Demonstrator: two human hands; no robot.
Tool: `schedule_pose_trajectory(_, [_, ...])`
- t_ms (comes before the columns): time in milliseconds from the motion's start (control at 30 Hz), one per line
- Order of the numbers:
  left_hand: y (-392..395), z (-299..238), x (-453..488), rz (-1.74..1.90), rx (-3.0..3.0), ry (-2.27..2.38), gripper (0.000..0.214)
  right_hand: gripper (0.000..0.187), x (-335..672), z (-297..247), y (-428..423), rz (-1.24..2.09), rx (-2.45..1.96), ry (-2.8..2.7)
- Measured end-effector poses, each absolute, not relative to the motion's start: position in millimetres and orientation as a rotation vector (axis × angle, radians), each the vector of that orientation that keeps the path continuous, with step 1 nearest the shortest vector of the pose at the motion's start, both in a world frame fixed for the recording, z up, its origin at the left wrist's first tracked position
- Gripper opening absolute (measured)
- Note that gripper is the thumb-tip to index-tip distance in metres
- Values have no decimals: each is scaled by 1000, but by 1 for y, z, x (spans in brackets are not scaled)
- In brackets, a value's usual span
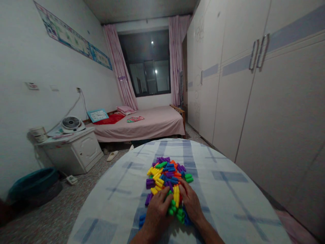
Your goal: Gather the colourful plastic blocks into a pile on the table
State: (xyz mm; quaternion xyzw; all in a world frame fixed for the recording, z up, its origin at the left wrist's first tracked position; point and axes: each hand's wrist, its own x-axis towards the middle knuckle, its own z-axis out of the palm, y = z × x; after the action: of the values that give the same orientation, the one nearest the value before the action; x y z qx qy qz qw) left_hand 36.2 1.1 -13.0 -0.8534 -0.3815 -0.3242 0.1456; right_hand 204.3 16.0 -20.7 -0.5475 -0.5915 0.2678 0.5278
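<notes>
A heap of small plastic peg-shaped blocks (166,173) in yellow, purple, blue, green and orange lies on a round table covered with a white and blue checked cloth (223,189). My left hand (157,211) rests palm down on the near edge of the heap, fingers over green blocks (172,207). My right hand (190,201) lies beside it, fingertips touching yellow blocks (176,194) and orange ones. Whether either hand grips a block is hidden under the fingers.
Beyond the table stands a bed with a pink cover (149,123) under a dark window. A white bedside cabinet (76,150) with a small fan (71,123) is at the left, a teal basin (34,184) on the floor. Tall wardrobe doors (266,101) line the right.
</notes>
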Motion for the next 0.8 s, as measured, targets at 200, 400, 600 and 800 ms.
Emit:
schedule_pose_trajectory(200, [35,7,32,-1004,-2502,-1298,29,41,204,-24,17,635,-1324,-1343])
schedule_pose_trajectory(400, [86,22,17,-1057,-2401,-1541,37,40,203,-26,18,622,-1343,-1364])
schedule_pose_trajectory(600, [132,15,1,-1043,-2550,-1931,40,39,203,-24,17,619,-1348,-1376])
schedule_pose_trajectory(800, [121,4,-8,-1146,-2811,-1931,47,39,203,-28,18,626,-1351,-1377])
